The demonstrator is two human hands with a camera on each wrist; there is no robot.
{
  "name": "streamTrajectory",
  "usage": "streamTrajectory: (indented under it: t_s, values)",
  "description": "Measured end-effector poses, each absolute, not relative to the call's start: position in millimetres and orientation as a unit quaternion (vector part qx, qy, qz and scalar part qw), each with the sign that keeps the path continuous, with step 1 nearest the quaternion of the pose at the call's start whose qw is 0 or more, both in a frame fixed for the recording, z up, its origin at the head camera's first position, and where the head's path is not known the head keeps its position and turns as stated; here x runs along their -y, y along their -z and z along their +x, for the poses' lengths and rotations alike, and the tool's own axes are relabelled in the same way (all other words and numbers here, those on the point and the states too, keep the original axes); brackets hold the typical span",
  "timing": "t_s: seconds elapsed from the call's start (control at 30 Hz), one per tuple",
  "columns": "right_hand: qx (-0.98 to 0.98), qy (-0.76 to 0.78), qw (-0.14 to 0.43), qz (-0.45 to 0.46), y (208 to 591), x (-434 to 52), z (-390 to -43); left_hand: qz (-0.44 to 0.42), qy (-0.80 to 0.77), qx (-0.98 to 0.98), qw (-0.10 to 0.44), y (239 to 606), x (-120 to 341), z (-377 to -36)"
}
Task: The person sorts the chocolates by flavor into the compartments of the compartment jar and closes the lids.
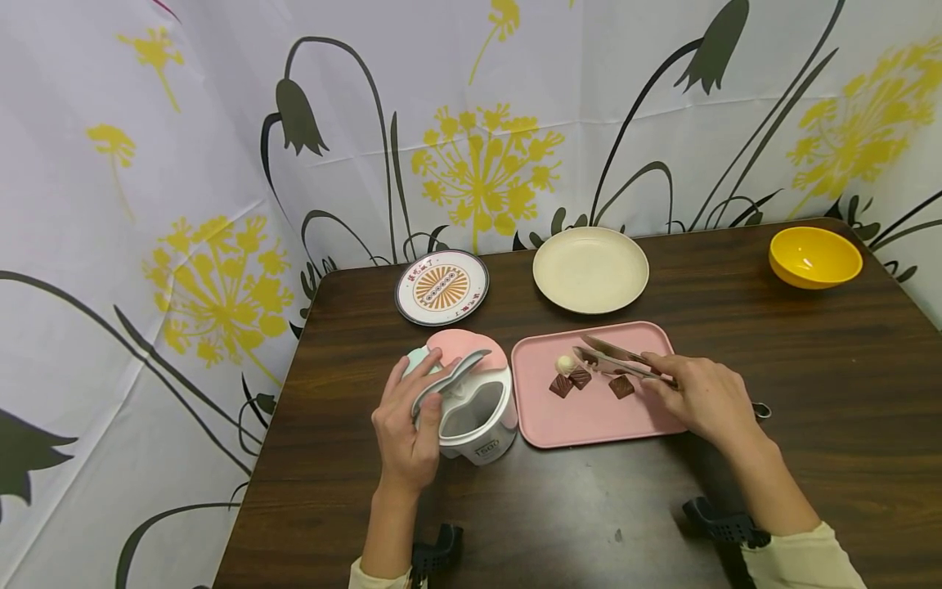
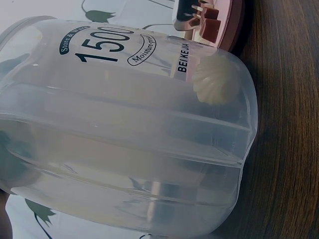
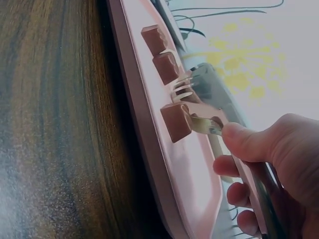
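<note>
Head view shows our left hand [image 1: 407, 425] at the lower centre of the frame, its fingers curled around the side of a clear plastic container [image 1: 477, 413] whose pink lid [image 1: 464, 348] is flipped open behind it. Just to the right of the container lies a pink tray [image 1: 589, 413], and our right hand [image 1: 702, 398] grips metal tongs [image 1: 614, 360] over it, the tips pointing left toward the sweets. On the tray we see three brown chocolate squares [image 1: 561, 384] and one small white swirl candy [image 1: 564, 363]. Right wrist view shows the tong tips [image 3: 192, 89] touching the middle of the row of chocolates. Left wrist view shows the container wall [image 2: 124, 124] very near. At the upper part of the head view stand a patterned plate [image 1: 441, 287], a cream plate [image 1: 590, 269] and a yellow bowl [image 1: 814, 256] on the dark wooden table [image 1: 809, 393].
</note>
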State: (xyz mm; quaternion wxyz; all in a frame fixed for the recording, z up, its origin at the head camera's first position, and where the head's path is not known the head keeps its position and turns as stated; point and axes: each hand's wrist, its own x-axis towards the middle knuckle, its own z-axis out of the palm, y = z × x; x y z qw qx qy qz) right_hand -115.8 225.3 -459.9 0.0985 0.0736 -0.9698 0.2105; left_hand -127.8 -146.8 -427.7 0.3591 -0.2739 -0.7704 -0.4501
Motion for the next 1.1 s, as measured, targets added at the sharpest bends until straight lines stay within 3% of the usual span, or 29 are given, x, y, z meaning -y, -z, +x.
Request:
streamTrajectory:
  t_s: [0.53,0.77,1.1]
  values:
    - [0.940,-0.227,0.224,0.122,428.2,-217.1,-105.6,-0.277,0.450,0.769,0.359,427.0,146.7,-127.3]
    - [0.899,-0.243,0.297,0.209,398.9,-200.5,-95.5,-0.276,0.448,0.770,0.360,427.2,146.7,-127.6]
    - [0.843,-0.270,0.343,0.315,375.2,-168.0,-83.7,-0.277,0.444,0.769,0.366,427.2,146.4,-128.4]
